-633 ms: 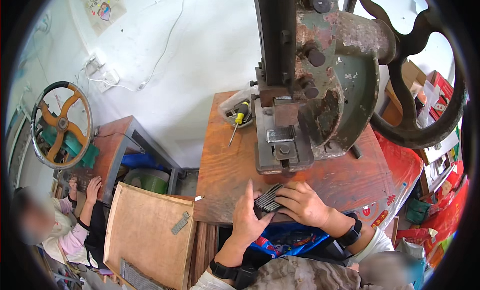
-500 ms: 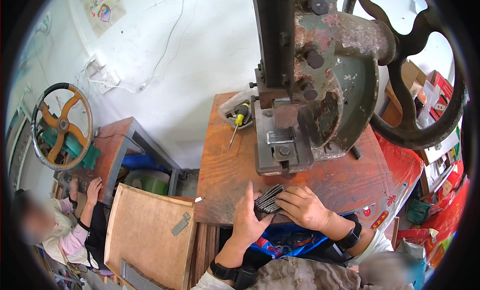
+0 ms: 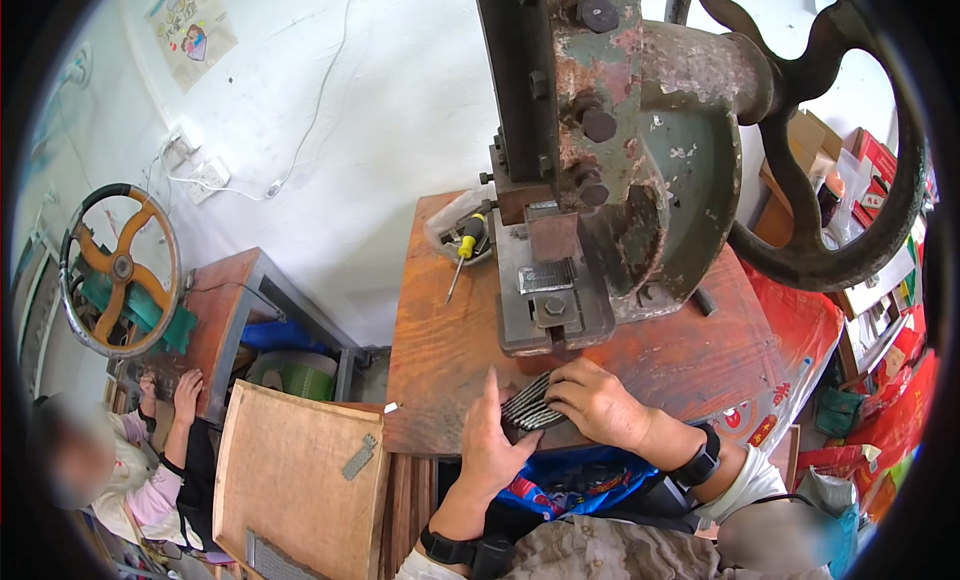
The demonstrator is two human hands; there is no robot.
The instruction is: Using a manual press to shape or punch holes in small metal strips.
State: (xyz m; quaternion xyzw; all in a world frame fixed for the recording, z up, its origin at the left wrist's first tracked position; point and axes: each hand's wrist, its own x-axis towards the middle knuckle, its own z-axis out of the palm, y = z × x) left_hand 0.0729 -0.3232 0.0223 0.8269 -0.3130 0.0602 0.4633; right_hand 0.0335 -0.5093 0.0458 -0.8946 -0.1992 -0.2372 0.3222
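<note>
A small stack of thin grey metal strips (image 3: 530, 406) is held between my two hands, just over the near edge of the wooden bench. My left hand (image 3: 488, 438) grips its left side, with the thumb low and the index finger pointing up. From the right, my right hand (image 3: 598, 404) has its fingers bent over the other end of the stack and hides part of it. Beyond my hands stands a heavy hand press (image 3: 600, 130). Under its ram, a toothed metal piece (image 3: 547, 276) lies on the die plate, behind a bolt (image 3: 552, 307).
A yellow-black screwdriver (image 3: 466, 245) leans on a plastic tub (image 3: 447, 220) left of the press. The large handwheel (image 3: 790, 160) rises at right. A wooden tray (image 3: 290, 470) holding metal strips (image 3: 360, 457) is at left. Farther left, a co-worker's hand (image 3: 187, 395) rests on another bench (image 3: 215, 290).
The view has shifted slightly, so the press appears farther left. Both hands keep hold of the strips, whose edges now show more spread out, and my right hand sits a little higher.
</note>
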